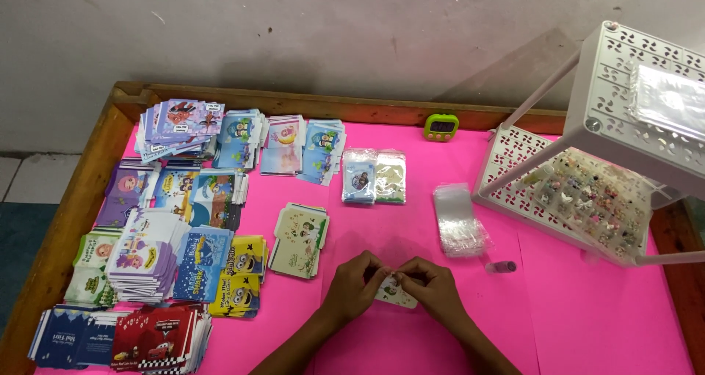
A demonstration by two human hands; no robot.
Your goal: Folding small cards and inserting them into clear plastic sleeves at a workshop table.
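My left hand (pixel 355 285) and my right hand (pixel 433 287) meet over the pink tabletop (pixel 411 221), fingertips pinched together on a small pale card with pictures (pixel 396 294). The card's top edge is between my fingers and its lower part lies on the pink surface. What sits at the pinch point is too small to make out. A stack of cream cartoon cards (pixel 301 239) lies just left of my left hand. A pile of clear plastic sleeves (pixel 459 219) lies above my right hand.
Many stacks of colourful cards (pixel 169 221) cover the left side. Two bagged cards (pixel 373 175) lie in the middle, a green timer (pixel 440 126) at the back. A white perforated rack (pixel 587 162) holds a tray of small trinkets (pixel 598 195). A small vial (pixel 501 266) lies nearby.
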